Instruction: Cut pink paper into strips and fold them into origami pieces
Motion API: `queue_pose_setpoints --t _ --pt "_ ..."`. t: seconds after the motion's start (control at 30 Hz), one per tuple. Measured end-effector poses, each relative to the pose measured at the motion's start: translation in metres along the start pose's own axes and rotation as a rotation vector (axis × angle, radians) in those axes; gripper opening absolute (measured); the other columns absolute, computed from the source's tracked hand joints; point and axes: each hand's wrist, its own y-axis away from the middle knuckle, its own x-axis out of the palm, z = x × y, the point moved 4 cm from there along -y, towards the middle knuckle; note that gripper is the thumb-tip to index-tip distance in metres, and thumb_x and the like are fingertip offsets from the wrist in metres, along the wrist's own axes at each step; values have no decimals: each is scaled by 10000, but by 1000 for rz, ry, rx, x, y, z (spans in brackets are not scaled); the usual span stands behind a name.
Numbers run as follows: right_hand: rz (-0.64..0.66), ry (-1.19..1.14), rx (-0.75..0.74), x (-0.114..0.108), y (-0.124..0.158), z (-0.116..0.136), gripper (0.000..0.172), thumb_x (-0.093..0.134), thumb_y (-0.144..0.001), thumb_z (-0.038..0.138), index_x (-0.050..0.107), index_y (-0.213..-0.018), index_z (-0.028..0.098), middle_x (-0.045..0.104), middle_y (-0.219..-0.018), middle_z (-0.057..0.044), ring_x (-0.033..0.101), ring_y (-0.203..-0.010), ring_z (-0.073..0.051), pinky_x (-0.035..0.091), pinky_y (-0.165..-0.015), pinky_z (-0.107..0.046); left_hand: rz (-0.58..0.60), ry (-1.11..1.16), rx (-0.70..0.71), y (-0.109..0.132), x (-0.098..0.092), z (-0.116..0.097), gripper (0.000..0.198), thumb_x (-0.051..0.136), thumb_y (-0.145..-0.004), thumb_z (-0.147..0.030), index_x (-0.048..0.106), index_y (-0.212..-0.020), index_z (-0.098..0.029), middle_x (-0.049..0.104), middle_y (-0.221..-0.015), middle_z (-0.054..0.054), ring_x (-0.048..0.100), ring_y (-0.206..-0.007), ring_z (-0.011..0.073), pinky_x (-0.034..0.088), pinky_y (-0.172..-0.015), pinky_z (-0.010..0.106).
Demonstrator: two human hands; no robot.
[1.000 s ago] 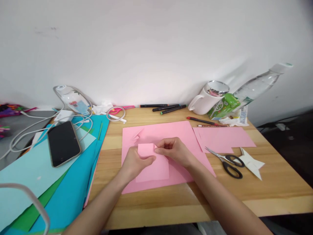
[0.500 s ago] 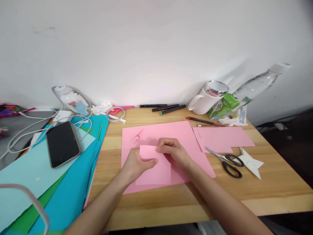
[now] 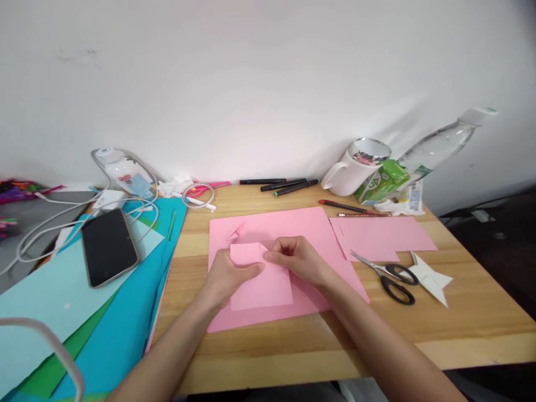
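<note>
A light pink sheet of paper [image 3: 262, 290] is held between my two hands, over a larger pink sheet [image 3: 330, 273] on the desk. Its top edge is folded over, and a small flap stands at the upper right corner. My left hand [image 3: 228, 276] grips the left side, thumb lying across the front. With thumb and forefinger my right hand [image 3: 295, 258] pinches the upper right corner; its other fingers are curled. Just beyond the paper lies a small folded pink piece [image 3: 237, 230].
Scissors [image 3: 389, 276], a white folded paper star [image 3: 431, 278] and pink offcuts [image 3: 381, 237] lie to the right. Behind stand a white mug [image 3: 352, 170], a green carton [image 3: 383, 181] and a clear bottle [image 3: 444, 146]. Markers [image 3: 288, 185] lie along the wall. A phone [image 3: 109, 247] rests on coloured sheets, left.
Both hands have shifted slightly left with the pink paper. Its upper right corner now shows a small folded flap, and my right fingers have slid a little down and left.
</note>
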Motion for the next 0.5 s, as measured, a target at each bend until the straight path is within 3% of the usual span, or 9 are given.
queue_pose_setpoints --t 0.17,0.37,0.5 --pt "-15 0 13 -1 0 0 388 658 -666 498 528 -570 146 440 -554 39 363 -528 -83 278 -494 -231 -3 37 5 -1 -1 -1 262 734 -604 -244 700 -823 -105 717 -782 69 646 -707 187 505 -624 258" --pt "-10 18 20 -2 0 1 350 623 -715 470 538 -606 149 487 -589 25 410 -540 -90 321 -499 -222 -86 90 -51 -2 -6 0 279 758 -570 -255 684 -795 -107 717 -770 76 656 -682 211 521 -567 278" --pt "-43 4 -5 -2 0 0 325 634 -716 443 541 -595 156 511 -581 18 426 -541 -95 335 -494 -222 -66 117 -53 -1 -6 -1 293 760 -569 -255 685 -812 -109 723 -788 81 666 -699 221 534 -590 291"
